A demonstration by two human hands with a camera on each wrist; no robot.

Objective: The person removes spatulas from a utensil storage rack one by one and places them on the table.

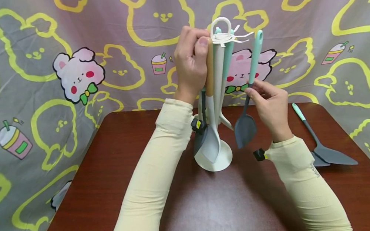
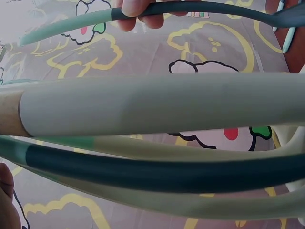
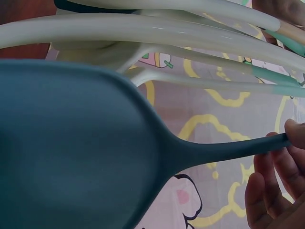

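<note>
My right hand [image 1: 269, 103] pinches a spatula [image 1: 246, 130] just below its mint handle. Its dark grey blade hangs downward, to the right of a white utensil rack [image 1: 220, 78]; in the right wrist view the blade fills the lower left. My left hand [image 1: 192, 61] grips the rack near its top, thumb by the upper end of a wooden handle. That handle belongs to a white spoon [image 1: 211, 148] hanging at the rack's front. Behind it hang other utensils with mint handles [image 1: 228, 59], one with a dark shaft [image 2: 157, 169]. The left fingertips are partly hidden behind the rack top.
On the brown table [image 1: 116, 166], at the right, lies another mint-handled spatula [image 1: 337, 154], overlapping a second dark grey head [image 1: 319, 160]. White hooks [image 1: 244, 36] stick out from the rack's top. A patterned cloth [image 1: 135, 83] hangs behind and beside the table.
</note>
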